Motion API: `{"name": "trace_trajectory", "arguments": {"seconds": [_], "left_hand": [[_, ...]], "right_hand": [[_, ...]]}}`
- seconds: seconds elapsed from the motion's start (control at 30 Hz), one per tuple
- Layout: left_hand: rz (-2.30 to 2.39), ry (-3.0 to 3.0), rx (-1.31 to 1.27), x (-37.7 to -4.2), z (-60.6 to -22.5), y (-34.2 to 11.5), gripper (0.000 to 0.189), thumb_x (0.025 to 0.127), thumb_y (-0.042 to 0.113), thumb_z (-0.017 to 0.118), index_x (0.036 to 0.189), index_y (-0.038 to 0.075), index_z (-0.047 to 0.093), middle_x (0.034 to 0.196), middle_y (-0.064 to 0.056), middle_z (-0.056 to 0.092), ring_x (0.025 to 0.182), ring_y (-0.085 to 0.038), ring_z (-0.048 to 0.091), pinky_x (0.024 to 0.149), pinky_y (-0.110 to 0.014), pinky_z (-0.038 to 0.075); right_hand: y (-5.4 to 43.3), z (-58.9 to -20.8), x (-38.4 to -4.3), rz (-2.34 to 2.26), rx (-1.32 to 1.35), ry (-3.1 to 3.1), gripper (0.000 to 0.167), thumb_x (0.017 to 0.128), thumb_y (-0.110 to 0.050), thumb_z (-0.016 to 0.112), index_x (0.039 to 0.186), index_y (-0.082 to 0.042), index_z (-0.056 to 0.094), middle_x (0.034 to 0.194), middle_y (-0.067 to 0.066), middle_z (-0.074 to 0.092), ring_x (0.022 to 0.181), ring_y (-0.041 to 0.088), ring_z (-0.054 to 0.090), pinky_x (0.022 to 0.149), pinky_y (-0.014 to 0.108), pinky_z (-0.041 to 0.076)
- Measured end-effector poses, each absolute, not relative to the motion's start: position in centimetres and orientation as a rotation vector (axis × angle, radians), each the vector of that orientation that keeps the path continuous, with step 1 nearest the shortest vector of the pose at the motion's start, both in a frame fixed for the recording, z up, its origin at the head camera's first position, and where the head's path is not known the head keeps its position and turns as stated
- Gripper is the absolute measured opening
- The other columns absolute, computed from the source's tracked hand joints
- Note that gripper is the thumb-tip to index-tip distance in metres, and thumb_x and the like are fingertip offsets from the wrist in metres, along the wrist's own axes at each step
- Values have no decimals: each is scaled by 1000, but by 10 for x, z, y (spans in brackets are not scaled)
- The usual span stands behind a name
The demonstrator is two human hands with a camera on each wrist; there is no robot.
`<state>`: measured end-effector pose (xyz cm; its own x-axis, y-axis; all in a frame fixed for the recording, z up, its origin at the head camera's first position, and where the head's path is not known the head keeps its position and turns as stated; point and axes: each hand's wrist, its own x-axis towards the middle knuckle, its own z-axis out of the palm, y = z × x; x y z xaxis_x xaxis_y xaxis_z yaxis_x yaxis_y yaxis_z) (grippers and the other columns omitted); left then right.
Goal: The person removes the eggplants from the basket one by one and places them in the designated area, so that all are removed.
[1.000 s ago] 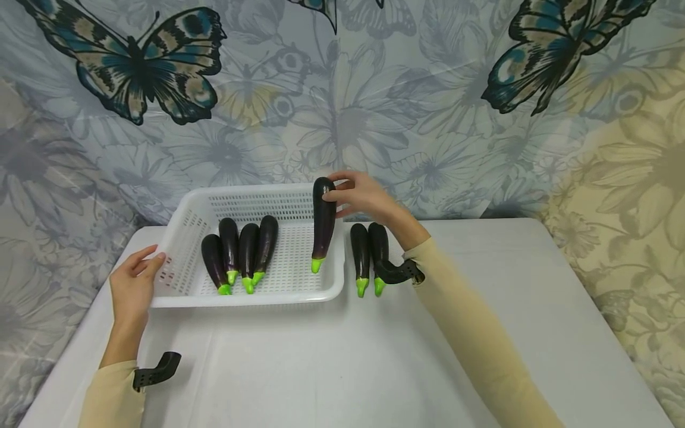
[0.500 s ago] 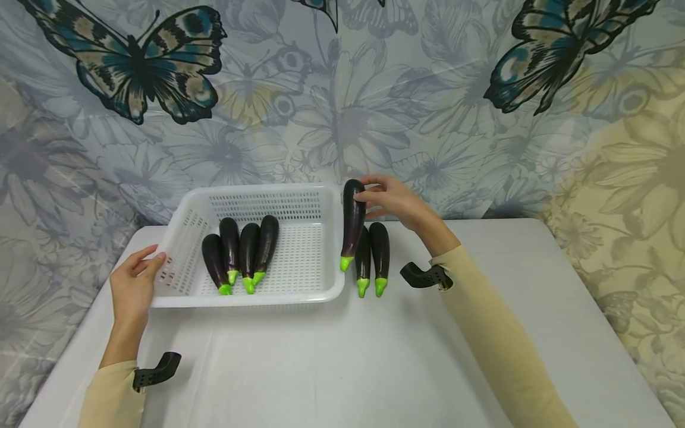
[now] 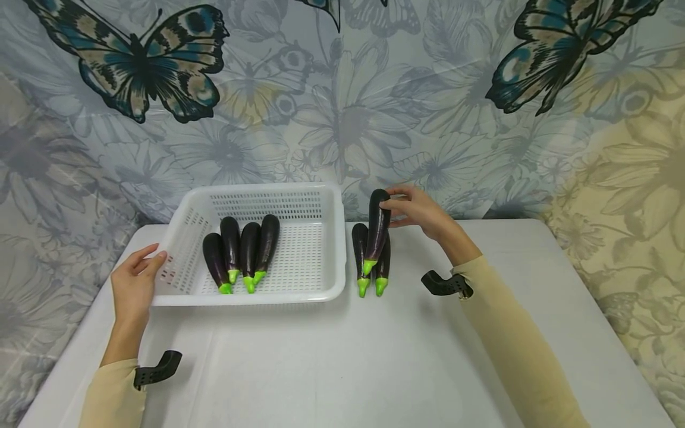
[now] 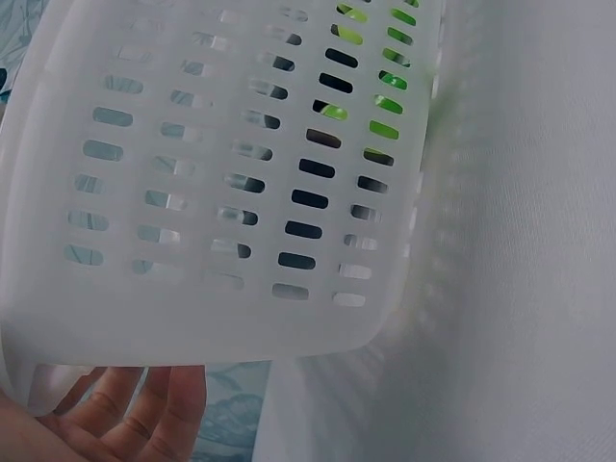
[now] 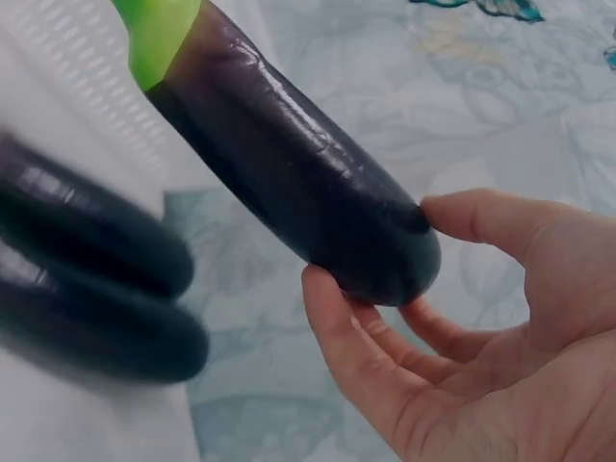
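In the head view my right hand (image 3: 420, 215) pinches the blunt dark end of an eggplant (image 3: 377, 229), its green stem hanging downward. Thumb and fingertips press on opposite sides of it in the right wrist view. Two more eggplants lie side by side on the table under it, one (image 3: 360, 252) at the left, the other (image 3: 383, 267) partly hidden. With my left hand (image 3: 132, 288) I grip the left end of a white perforated plastic basket (image 3: 299, 296). In the left wrist view the fingers (image 4: 178, 414) curl at the rim. Several eggplants (image 3: 249, 252) lie in the basket's left half.
A white cloth (image 3: 332, 368) covers the table. Behind it hangs a fabric backdrop (image 3: 353, 119) printed with flowers and large butterflies. Black camera mounts sit on both wrists, the right one (image 3: 446, 284) just above the table.
My right hand has carried the eggplant rightward, from above the basket's right end past its rim to over the two eggplants on the table. The left hand and basket stay put.
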<state>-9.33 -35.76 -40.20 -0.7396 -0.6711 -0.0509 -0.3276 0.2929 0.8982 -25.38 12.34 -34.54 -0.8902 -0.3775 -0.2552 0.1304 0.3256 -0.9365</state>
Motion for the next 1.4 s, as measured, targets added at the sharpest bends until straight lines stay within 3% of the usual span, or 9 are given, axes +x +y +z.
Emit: {"name": "trace_trajectory", "arguments": {"seconds": [0.23,0.53,0.77,1.13,1.27,1.4], "left_hand": [[-1393,-2263,917,-94,-403,-357,46,97,32,63,138,14,57,77,23,58,74,2,56,59,-14,44],[-1452,-2212,905,-94,-402,-358,44,95,29,65,136,13,60,75,22,60,72,2,57,58,-13,44],[-1469,-2205,907,-92,-401,-360,44,95,29,66,136,13,60,75,22,60,71,2,57,57,-13,44],[-1441,-2218,903,-95,-401,-357,44,96,28,64,137,13,59,76,21,59,71,2,57,57,-13,45],[-1428,-2235,897,-95,-401,-358,45,96,29,64,138,13,58,76,22,59,70,2,57,57,-13,45],[-1425,-2236,885,-94,-402,-359,44,96,28,64,137,12,58,75,22,59,69,3,57,57,-14,45]], "right_hand": [[140,-364,-251,-1542,-154,2183,62,99,-22,57,150,0,29,137,24,44,118,37,50,95,48,48],[161,-383,-251,-1494,-118,2179,66,100,-21,56,153,2,23,149,27,34,126,43,46,94,47,49],[169,-397,-252,-1391,-76,2261,66,97,-18,58,150,6,27,139,32,43,112,41,57,91,44,52],[167,-406,-259,-1372,-51,2278,64,97,-17,59,148,8,31,135,31,46,92,23,62,87,42,54],[164,-409,-262,-1379,-62,2264,63,97,-16,59,146,11,31,134,32,45,90,21,64,88,43,53],[161,-411,-263,-1374,-73,2250,62,97,-16,59,146,11,32,134,33,45,97,29,64,88,43,53]]}}
